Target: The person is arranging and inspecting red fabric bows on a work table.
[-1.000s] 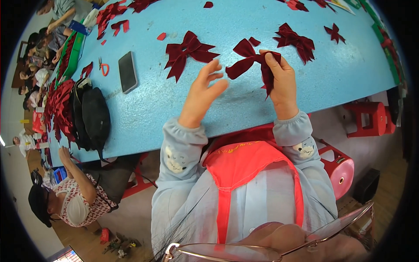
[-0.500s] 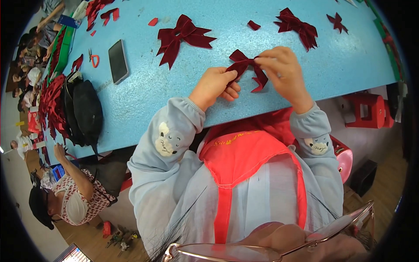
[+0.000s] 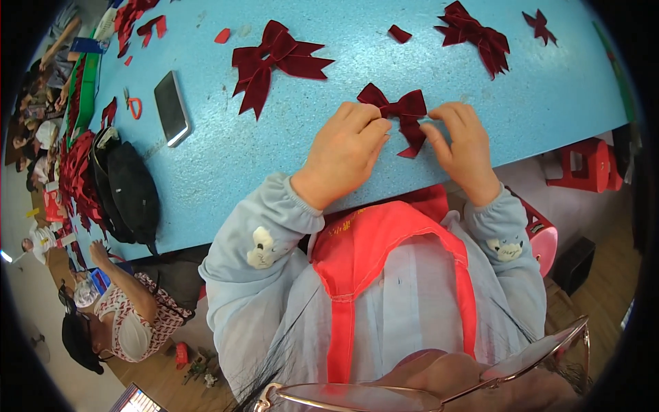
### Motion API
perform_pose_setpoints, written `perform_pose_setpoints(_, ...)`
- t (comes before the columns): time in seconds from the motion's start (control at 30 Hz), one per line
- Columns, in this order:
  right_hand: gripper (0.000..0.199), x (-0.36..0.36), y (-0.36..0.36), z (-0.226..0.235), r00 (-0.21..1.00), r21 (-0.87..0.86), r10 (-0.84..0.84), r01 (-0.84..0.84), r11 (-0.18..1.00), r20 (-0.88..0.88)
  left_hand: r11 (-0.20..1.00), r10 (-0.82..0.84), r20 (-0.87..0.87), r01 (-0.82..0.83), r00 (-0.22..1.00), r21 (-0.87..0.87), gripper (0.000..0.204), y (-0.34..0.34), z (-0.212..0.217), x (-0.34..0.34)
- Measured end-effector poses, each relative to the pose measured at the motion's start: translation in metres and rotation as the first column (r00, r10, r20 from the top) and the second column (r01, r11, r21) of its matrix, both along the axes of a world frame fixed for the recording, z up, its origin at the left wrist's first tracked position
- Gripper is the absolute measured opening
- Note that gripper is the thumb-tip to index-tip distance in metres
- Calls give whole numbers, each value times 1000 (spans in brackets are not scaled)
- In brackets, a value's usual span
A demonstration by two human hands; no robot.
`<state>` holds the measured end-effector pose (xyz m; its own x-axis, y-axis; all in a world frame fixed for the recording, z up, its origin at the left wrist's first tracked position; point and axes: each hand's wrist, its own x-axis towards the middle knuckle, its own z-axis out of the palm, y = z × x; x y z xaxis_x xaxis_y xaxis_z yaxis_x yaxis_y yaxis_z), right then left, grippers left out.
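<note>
A dark red velvet bow (image 3: 412, 104) is held just above the near part of the blue table, its loops up and a forked tail hanging down. My left hand (image 3: 347, 154) is closed on its left side, with the fingertips near the knot and covering the left tail. At the right loop and tail, the thumb and forefinger of my right hand (image 3: 461, 147) curl against the velvet; their exact contact is hard to make out. A larger dark red bow (image 3: 274, 55) lies farther off to the left, and a layered bow (image 3: 473, 38) lies to the far right.
On the blue table (image 3: 226, 178) are a small bow (image 3: 540, 27), velvet scraps (image 3: 399, 33), a phone (image 3: 171, 110), orange-handled scissors (image 3: 133, 104) and a black bag (image 3: 134, 192) beside heaped red ribbon (image 3: 77, 168). A co-worker (image 3: 137, 312) sits at left. Red stools (image 3: 583, 167) stand at right.
My left hand has moved up and right, turning its back upward, with its fingers now near the knot. My right hand has shifted lower, from the knot to the bow's right side.
</note>
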<state>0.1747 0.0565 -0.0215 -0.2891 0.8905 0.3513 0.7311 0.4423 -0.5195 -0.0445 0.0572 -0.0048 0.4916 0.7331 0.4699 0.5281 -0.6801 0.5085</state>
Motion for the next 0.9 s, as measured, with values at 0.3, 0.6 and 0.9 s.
perform_pose_setpoints(0.3,22,-8,7,-4,999,40,24,-25,999,33,996,34,-133,-45,991,-78,41,17,-27,23)
perform_pose_setpoints(0.6,18,35,44,18,973,-267,-61,-1,964,-224,994,106,-52,-106,993,4,24,32,-10,2)
perform_pose_setpoints(0.9,13,21,67,4,979,-211,-69,27,977,-194,919,303,-213,-344,929,-193,22,86,-7,52)
